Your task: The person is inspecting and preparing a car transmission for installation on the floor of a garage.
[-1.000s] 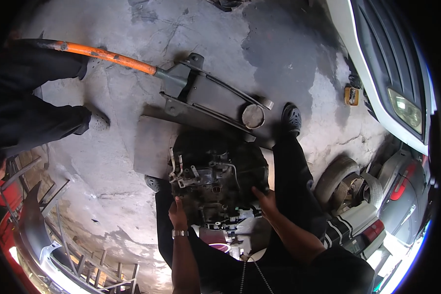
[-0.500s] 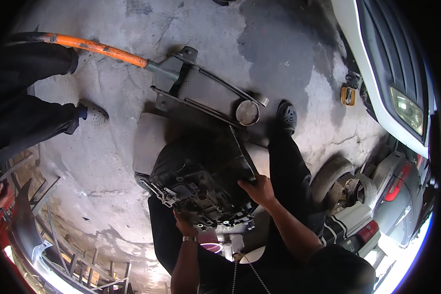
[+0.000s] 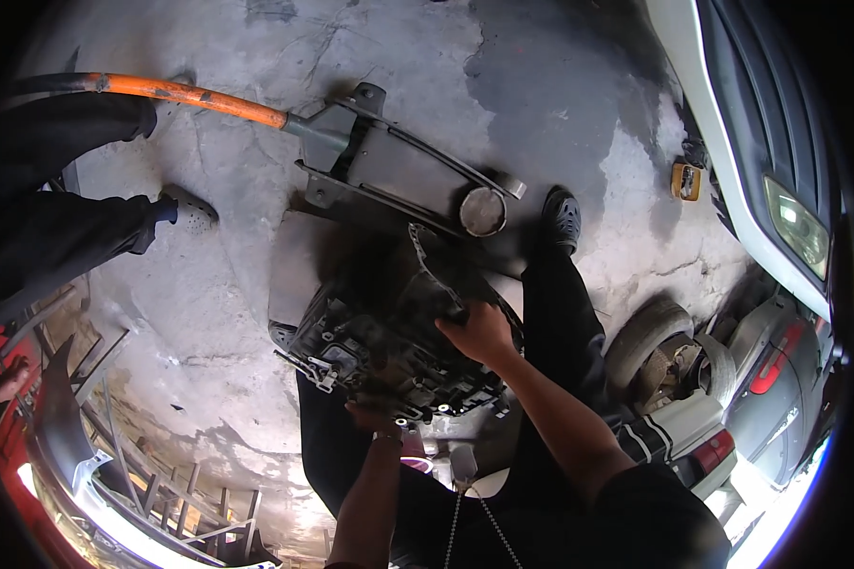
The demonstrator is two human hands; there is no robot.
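A large dark, greasy gearbox housing (image 3: 389,341) is held up in front of me, tilted. My right hand (image 3: 479,332) grips its upper right edge. My left hand (image 3: 368,417), with a watch on the wrist, supports it from underneath at the near edge; its fingers are partly hidden by the housing. My legs in dark trousers show on either side, with one shoe (image 3: 563,216) on the concrete floor.
A floor jack (image 3: 399,175) with an orange handle (image 3: 180,93) lies beyond the housing. Another person's legs (image 3: 57,228) stand at left. A white car's front (image 3: 759,152) is at right, a wheel hub (image 3: 664,356) below it, and metal racks (image 3: 114,455) at lower left.
The housing has been lifted and tipped toward me. My right hand moved up to its top right edge, and my left hand slid under its near side.
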